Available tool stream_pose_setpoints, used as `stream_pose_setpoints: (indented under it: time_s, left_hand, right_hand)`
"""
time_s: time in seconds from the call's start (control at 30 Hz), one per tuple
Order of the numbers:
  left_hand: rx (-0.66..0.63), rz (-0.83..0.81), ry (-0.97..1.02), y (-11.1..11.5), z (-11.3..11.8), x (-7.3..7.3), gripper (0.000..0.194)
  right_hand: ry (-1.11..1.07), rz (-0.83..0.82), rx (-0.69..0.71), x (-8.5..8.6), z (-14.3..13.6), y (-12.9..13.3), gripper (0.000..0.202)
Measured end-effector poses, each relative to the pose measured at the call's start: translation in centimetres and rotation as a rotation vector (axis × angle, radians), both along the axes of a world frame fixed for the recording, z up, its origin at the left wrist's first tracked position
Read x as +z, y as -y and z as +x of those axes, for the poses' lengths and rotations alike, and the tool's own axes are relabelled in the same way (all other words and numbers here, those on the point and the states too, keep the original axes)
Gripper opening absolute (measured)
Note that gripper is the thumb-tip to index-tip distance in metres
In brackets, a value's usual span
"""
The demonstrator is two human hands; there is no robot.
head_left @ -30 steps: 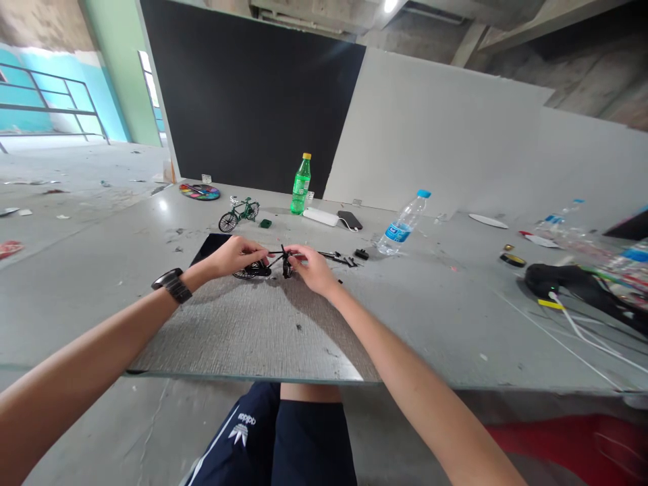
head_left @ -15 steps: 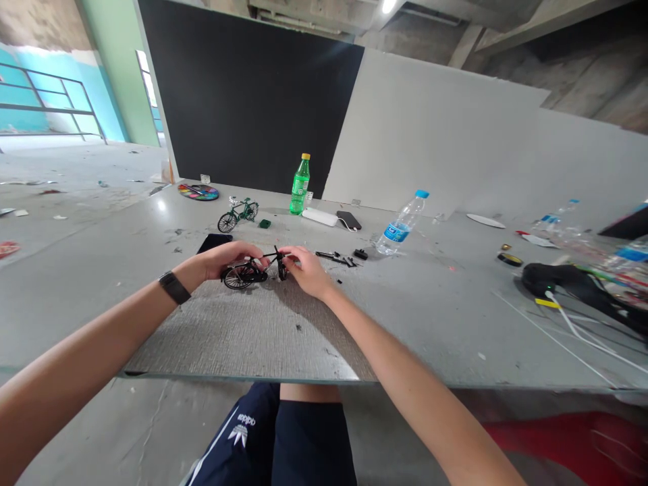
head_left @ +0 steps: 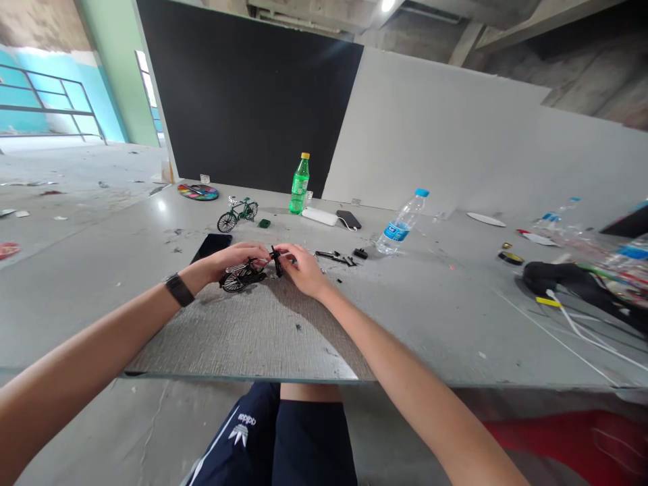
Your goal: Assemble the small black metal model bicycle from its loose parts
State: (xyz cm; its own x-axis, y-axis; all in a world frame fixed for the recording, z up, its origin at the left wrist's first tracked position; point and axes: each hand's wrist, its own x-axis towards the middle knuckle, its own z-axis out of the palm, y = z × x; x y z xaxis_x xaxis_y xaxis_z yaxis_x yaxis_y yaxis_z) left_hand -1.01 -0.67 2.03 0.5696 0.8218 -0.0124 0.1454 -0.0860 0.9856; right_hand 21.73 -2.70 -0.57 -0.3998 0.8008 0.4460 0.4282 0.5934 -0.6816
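A small black model bicycle point(head_left: 243, 277) is held just over the near part of the table, its rear wheel toward the left. My left hand point(head_left: 241, 255) is closed on its frame from behind, with the fingertips partly hidden. At the front end, my right hand point(head_left: 300, 268) pinches near the handlebar and front fork. Loose black parts point(head_left: 336, 258) lie to the right of my right hand, with a small black block point(head_left: 360, 254) beside them. Farther back stands a green model bicycle point(head_left: 237, 214), and a dark green piece point(head_left: 264, 223) lies by it.
A dark phone point(head_left: 212, 246) lies behind my left wrist. Behind the hands are a paint palette point(head_left: 198, 192), a green bottle point(head_left: 300, 183), a white power bank point(head_left: 319, 216) and a tilted water bottle point(head_left: 403, 223). Cables point(head_left: 577, 324) and a black tape roll point(head_left: 510, 258) lie at the right.
The black bicycle has turned and tilted slightly, its handlebar end shifting a little left. My left fingers have moved closer to the handlebar, and my right hand has shifted slightly left with it.
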Motion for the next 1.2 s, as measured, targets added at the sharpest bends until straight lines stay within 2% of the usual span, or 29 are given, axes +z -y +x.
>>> stream_pose_setpoints:
  time_s: [0.17, 0.3, 0.43, 0.5, 0.57, 0.63, 0.73, 0.9, 1.03, 1.2]
  left_hand:
    - [-0.037, -0.095, 0.089, 0.2, 0.1, -0.1, 0.025]
    - [-0.035, -0.098, 0.074, 0.8, 0.3, 0.3, 0.042]
    - [-0.066, -0.025, 0.016, 1.4, 0.7, 0.8, 0.047]
    - [-0.063, -0.014, 0.017, 1.4, 0.7, 0.8, 0.046]
    - [-0.071, -0.036, 0.049, 1.4, 0.7, 0.7, 0.046]
    - [-0.071, -0.053, 0.072, 1.3, 0.7, 0.5, 0.045]
    - [-0.041, -0.042, 0.081, 1.1, 0.6, 0.1, 0.045]
    - [-0.025, -0.026, 0.094, 1.1, 0.8, -0.2, 0.042]
    - [-0.001, -0.042, 0.083, 1.5, 1.2, 0.2, 0.041]
    - [0.022, -0.062, 0.104, 1.8, 1.4, 0.6, 0.04]
  right_hand:
    - [-0.007, 0.008, 0.0, 0.0, -0.1, 0.1, 0.026]
    - [0.048, 0.034, -0.003, 1.0, 1.4, -0.5, 0.029]
    - [0.197, 0.201, -0.32, 2.5, 6.0, -2.1, 0.025]
    - [0.345, 0.214, -0.503, 2.8, 9.0, -2.8, 0.025]
    - [0.532, 0.107, -0.621, 2.7, 11.6, -3.3, 0.023]
    - [0.681, -0.055, -0.661, 2.4, 13.5, -3.6, 0.024]
    - [0.765, -0.185, -0.648, 2.1, 14.6, -3.8, 0.023]
    - [0.736, -0.207, -0.577, 2.6, 14.2, -3.5, 0.022]
    - [0.701, -0.224, -0.507, 3.4, 13.8, -3.0, 0.021]
    - [0.692, -0.252, -0.498, 3.8, 13.7, -2.7, 0.021]
